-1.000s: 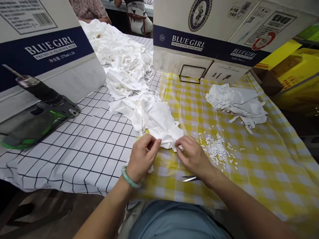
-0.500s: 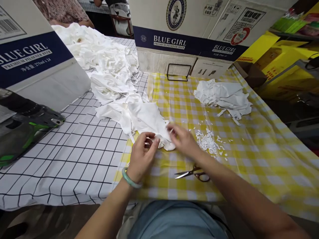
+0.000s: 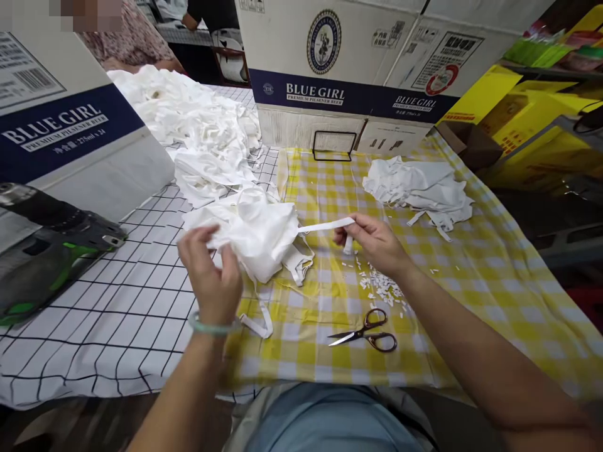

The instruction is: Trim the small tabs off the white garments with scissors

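Observation:
My right hand (image 3: 370,242) pinches a narrow white fabric strap (image 3: 327,225), pulled out to the right from a white cloth piece (image 3: 264,235). The strap's end hangs below my fingers. Over the left side of the cloth, my left hand (image 3: 210,270) has its fingers and thumb apart and holds nothing; whether it touches the cloth I cannot tell. Another white strap (image 3: 259,323) trails down from the cloth onto the table. Scissors (image 3: 367,331) with dark handles lie on the yellow checked tablecloth near my front edge, beside a scatter of small white clippings (image 3: 380,285).
A large white fabric heap (image 3: 188,113) lies at the back left, a smaller white pile (image 3: 419,185) at the right. Beer cartons (image 3: 301,119) stand behind, with another carton (image 3: 94,144) and a power tool (image 3: 56,245) at left. A person's patterned sleeve (image 3: 127,31) shows beyond.
My hands have moved apart, the left one lifting leftward off the cloth and opening. The right one has drawn a strap out to the right. The cloth has shifted and bunched up.

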### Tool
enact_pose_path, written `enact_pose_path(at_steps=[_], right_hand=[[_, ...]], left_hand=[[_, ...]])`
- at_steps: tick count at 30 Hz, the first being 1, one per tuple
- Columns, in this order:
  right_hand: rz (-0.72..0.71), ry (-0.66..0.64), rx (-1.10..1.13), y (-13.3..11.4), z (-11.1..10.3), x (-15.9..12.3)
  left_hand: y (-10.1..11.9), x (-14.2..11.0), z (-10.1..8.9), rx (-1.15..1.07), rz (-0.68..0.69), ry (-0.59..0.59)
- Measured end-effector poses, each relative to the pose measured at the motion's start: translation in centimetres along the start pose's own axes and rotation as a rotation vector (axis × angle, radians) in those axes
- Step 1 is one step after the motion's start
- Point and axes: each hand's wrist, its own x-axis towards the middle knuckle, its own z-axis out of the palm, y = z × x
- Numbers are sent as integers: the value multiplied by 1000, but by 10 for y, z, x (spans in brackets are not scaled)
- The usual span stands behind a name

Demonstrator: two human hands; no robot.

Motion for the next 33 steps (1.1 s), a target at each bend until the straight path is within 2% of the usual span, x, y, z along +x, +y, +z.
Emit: enact_pose_path(at_steps=[1,2,3,5,6,7,8,9,10,11,13,15,17,20,25,27,30,32,33], right_hand=[[7,-16,40,-9,7,-10],[11,-47,55,-17,14,-22],[4,-115,40,-25,22,-34],[-48,-390,-59,-38,36,-61],[-85,-570,-129,-41,42,-74],[-121,-746,-192,-43,45,-86],[-146,-883,-235,-42,47,-94],[-152,-959,-257,-39,47,-99],[-139,-956,-269,-34,47,-100],[-123,-873,-286,-27,47,-96],[-154,-573,-376,-12,51,-76],[-283,-331,-525,5,60,-46],[-444,-306,-623,17,71,-16],[-581,-289,-586,19,78,12],[-659,-16,-553,-12,66,7],[-656,-30,-598,-16,61,0],[-604,-152,-685,-4,60,-9],[-572,-222,-756,9,64,-14],[-565,-248,-793,14,68,-18]], left_hand=[[11,-14,-2,-125,-67,-74],[23,-29,-2,-303,-203,-268],[33,-43,-1,-505,-398,-469],[47,-63,4,-880,-797,-641],[50,-68,6,-1002,-945,-633],[50,-70,6,-1071,-1038,-586],[48,-70,4,-1089,-1076,-544],[46,-70,2,-1074,-1075,-514],[44,-69,-2,-1042,-1049,-505],[43,-70,-7,-1002,-1008,-514],[44,-74,-15,-928,-910,-556],[47,-80,-23,-884,-834,-628],[50,-85,-29,-871,-802,-702],[48,-86,-38,-897,-781,-728],[40,-76,-49,-872,-735,-709],[40,-71,-49,-907,-761,-705],[41,-69,-47,-932,-840,-740],[40,-69,-44,-895,-809,-743],[39,-70,-43,-863,-749,-724]])
